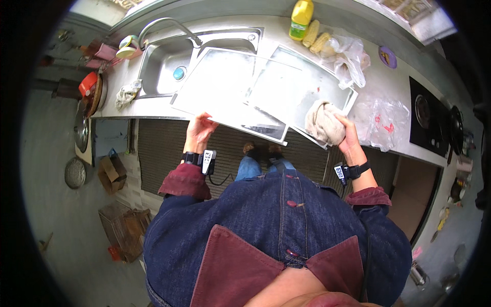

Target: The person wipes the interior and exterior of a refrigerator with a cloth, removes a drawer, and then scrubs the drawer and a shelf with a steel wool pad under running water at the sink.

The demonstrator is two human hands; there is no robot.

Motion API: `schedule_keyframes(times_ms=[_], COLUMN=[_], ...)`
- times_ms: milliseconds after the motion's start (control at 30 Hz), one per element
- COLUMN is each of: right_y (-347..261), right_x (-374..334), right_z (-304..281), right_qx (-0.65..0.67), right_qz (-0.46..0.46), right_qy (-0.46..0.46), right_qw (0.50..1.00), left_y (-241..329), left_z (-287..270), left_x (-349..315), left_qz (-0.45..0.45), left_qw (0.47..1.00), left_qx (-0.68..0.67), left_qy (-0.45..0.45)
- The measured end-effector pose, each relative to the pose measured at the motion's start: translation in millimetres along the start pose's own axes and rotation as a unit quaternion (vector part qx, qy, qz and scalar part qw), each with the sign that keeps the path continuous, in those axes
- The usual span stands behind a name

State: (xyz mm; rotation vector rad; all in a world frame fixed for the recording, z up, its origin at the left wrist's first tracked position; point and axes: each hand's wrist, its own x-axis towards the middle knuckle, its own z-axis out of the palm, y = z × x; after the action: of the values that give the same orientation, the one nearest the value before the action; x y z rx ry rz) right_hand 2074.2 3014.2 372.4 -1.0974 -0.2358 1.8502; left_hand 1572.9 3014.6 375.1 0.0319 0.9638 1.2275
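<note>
Two flat, pale glass-like panels with light frames lie overlapping from the sink across the counter. The left panel (221,82) covers part of the sink, and its near edge juts out past the counter. My left hand (201,132) grips that near edge, fingertips on top. The right panel (289,84) lies partly beneath the left one, with small dark and red specks on it. My right hand (350,137) is closed around a bunched beige cloth (322,122), which rests on the right panel's near corner. The cloth hides that corner in part.
A steel sink (149,69) with a curved faucet (171,21) is at the left. Behind the panels stand a yellow jug (300,20), corn cobs (311,34) and plastic bags (351,59). A black stove (428,115) is at the right; a rag (128,94) lies left of the sink.
</note>
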Motion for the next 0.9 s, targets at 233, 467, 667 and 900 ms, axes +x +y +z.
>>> schedule_keyframes(times_ms=[233,467,667,900], right_y=[-31.9,-34.2,0.9,63.8], right_x=[74.6,152.2,208.2,241.2], right_z=[64.5,113.4,135.3,253.5], right_qx=[-0.141,-0.222,-0.8,-0.595], right_qz=[-0.163,-0.295,-0.195,-0.197], right_qy=[0.016,-0.033,0.161,-0.052], right_qw=[0.976,0.929,0.544,0.777], left_y=[58.9,110.3,170.0,233.2], left_z=[-81.2,-125.9,-180.2,-187.7], left_x=[-72.1,-108.2,-76.5,-38.8], left_qz=[0.081,0.17,0.162,0.131], left_qw=[0.993,0.975,0.979,0.982], left_qx=[0.025,0.038,0.031,0.039], left_qy=[0.079,0.136,0.123,0.128])
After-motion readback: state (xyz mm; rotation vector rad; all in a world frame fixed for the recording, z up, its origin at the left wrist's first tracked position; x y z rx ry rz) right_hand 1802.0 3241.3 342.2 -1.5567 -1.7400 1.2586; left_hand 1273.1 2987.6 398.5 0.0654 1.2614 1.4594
